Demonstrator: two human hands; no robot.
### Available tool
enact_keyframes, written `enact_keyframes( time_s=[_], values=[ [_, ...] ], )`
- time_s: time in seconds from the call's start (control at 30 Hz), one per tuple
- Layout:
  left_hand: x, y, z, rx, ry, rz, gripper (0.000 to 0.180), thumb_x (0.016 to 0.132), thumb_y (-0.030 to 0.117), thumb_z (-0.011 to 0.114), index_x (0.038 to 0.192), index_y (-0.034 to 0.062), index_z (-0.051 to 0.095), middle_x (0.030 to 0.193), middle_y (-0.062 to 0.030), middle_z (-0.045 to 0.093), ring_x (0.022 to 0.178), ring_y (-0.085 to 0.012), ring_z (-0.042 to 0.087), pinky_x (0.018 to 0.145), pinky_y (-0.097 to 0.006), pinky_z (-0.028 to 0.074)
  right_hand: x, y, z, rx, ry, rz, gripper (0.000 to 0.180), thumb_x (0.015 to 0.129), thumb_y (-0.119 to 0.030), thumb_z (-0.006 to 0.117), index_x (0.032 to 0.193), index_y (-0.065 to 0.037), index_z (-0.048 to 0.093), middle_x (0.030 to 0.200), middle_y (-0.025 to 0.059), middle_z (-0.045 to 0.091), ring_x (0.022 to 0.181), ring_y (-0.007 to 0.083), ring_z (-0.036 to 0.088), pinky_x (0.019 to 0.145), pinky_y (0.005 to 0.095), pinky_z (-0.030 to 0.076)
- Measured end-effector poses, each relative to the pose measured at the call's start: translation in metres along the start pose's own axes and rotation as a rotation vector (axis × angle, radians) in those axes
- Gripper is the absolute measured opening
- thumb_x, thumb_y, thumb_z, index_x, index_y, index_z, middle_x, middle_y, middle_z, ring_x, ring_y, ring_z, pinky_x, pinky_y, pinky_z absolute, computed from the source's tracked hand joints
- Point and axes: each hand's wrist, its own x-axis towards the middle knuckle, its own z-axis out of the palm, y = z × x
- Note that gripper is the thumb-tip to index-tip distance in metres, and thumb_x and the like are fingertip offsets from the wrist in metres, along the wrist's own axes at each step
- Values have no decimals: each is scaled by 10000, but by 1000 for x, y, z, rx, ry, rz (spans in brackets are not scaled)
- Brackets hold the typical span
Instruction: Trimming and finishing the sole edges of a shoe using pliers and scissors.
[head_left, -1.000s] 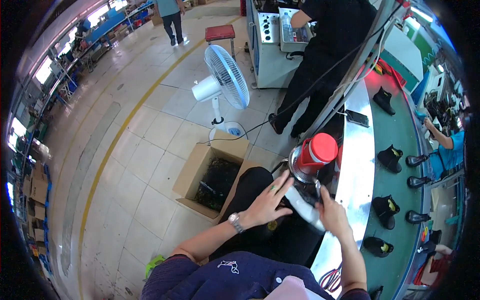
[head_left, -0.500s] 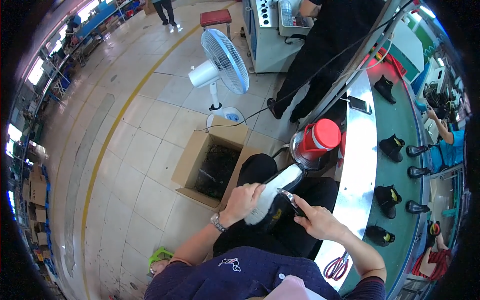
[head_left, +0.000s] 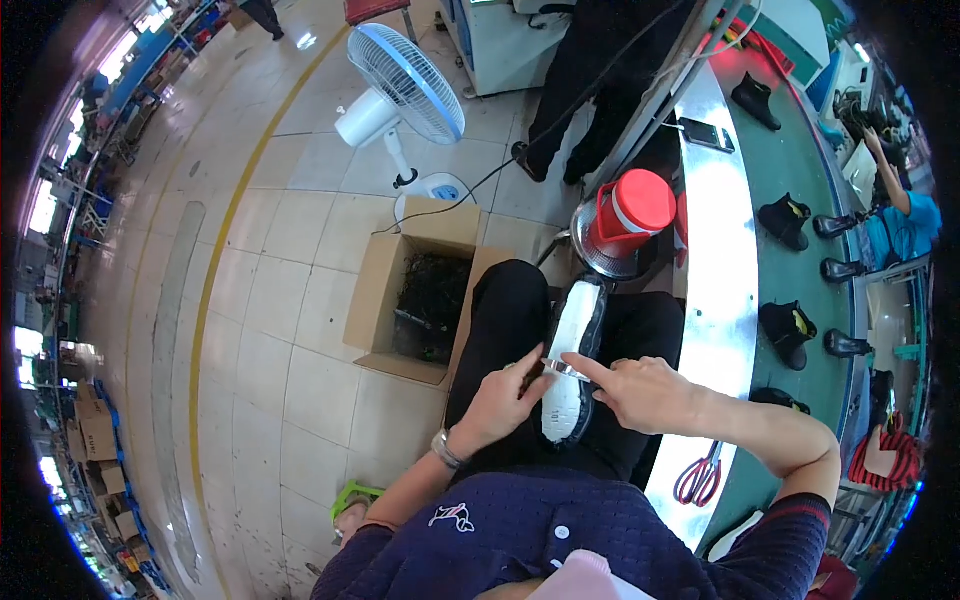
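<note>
gripping a small, hard-to-identify tool (head_left: 563, 368), left hand (head_left: 500, 400) crosses the shoe sole (head_left: 573, 360); right hand (head_left: 640, 392) points loosely.

Open brown cardboard box (head_left: 415, 295) on floor beside left knee

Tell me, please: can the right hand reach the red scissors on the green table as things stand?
Probably yes. The red scissors lie on the green table edge just beside the right forearm, nothing covering them, though the right hand now rests on the shoe sole.
</note>
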Motion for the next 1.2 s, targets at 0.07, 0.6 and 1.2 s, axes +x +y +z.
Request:
enact_keyframes(
  time_s=[0.07, 0.6, 1.2],
  values=[
    [1, -12, 4, -989, -298, -213, 643, 989, 325, 537, 1526, 126, 245, 1378, -124, 518, 1111, -226, 591, 870, -378, 498, -3, 6, 8, -18, 35, -14, 702, 901, -101, 555, 1510, -183, 216, 792, 221, 662, 681, 358, 688, 601, 431, 569],
    [45, -18, 33, -1427, -307, -532, 792, 929, 316, 624, 1555, 217, 150, 1409, -39, 465, 1213, -152, 511, 1007, -332, 430, -6, 11, -39, -115, 169, -179, 572, 932, -170, 539, 1464, -167, 329, 725, 186, 669, 634, 336, 674, 561, 451, 537],
    [48, -17, 20, -1486, -352, -530, 835, 883, 183, 676, 1549, 191, 174, 1204, -12, 574, 1009, -107, 600, 875, -301, 504, 26, 36, -20, -260, 266, -40, 662, 960, -243, 549, 1532, -247, 214, 634, 105, 614, 514, 269, 617, 512, 382, 505]
  ],
)
